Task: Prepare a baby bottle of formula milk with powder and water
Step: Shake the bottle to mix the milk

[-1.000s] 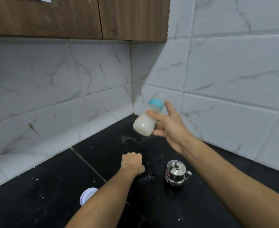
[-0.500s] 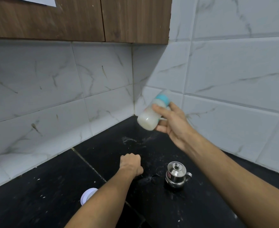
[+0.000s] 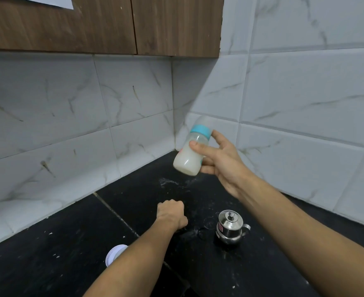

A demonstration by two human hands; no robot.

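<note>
A baby bottle [image 3: 190,154] with a teal collar and clear cap holds white milk in its lower half. My right hand [image 3: 218,159] grips it in the air above the black counter [image 3: 48,254], tilted with the cap toward the corner of the walls. My left hand [image 3: 171,213] rests as a closed fist on the counter below it, with nothing visible in it. A small steel pot [image 3: 230,227] with a lid and spout stands to the right of the fist. White powder specks and wet marks lie on the counter around them.
A white round container [image 3: 114,252] is partly hidden behind my left forearm. Marble-look tiled walls meet in a corner behind the bottle. Brown wooden cabinets [image 3: 103,24] hang above on the left wall.
My right hand has swung the bottle up, then back down and slightly right, changing its tilt. My left fist and the steel pot have stayed in place.
</note>
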